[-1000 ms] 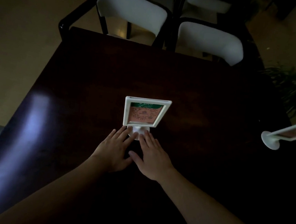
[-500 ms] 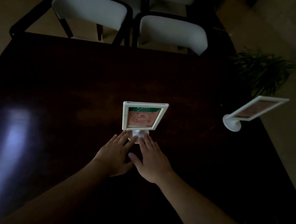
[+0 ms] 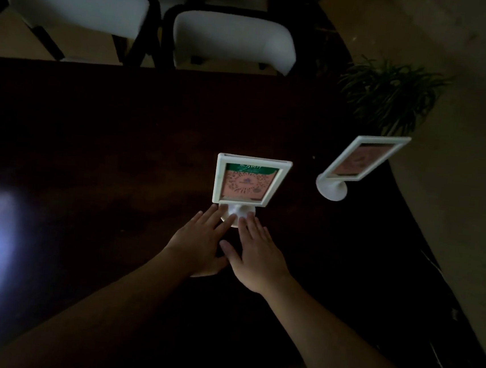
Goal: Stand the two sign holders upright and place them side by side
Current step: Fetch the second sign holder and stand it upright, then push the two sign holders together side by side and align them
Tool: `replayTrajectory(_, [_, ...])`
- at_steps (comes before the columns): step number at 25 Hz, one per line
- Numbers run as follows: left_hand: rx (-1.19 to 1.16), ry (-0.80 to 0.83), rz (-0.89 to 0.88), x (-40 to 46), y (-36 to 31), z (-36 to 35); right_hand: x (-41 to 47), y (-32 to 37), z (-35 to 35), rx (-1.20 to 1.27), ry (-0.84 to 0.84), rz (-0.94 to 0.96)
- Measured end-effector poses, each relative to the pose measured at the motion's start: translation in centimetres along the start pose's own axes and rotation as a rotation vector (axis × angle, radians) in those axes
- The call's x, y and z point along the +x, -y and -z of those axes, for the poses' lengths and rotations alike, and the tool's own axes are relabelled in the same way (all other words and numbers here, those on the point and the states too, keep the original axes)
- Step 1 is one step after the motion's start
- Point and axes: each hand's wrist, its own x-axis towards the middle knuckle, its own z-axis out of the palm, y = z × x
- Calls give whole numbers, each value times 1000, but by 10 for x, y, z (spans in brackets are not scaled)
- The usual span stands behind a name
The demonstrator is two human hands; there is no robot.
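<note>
— What's around your hands?
— My left hand (image 3: 197, 243) and right hand (image 3: 257, 258) lie flat, fingers spread, tips on the near sign holder (image 3: 249, 181)'s base, mid-table (image 3: 91, 139).
— And the other?
— The second sign holder (image 3: 359, 165) stands near the right edge — nothing between them; chairs (image 3: 232, 39) behind.

White sign holders (image 3: 251, 181), pink-green inserts; dark table (image 3: 106, 141).

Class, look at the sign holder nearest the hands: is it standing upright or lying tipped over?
Upright. The near sign holder stands on its round base on the table, frame facing the camera; both hands' fingertips rest at the base.
</note>
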Motion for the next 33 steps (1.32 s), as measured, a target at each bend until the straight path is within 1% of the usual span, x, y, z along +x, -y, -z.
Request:
replayTrajectory(9, [31,-17,-24,73,-36,4,23,-65,24,30,-75,-30])
replayTrajectory(17, [59,-6,-59,118,-48,9,43,-97,35,51,-108,-75])
replayTrajectory(24, [72,-7,-66,140,-63,8,49,-117,39,60,-172,-88])
replayTrajectory(33, [1,-41,-32,132,-69,11,45,-125,45,63,-161,-29])
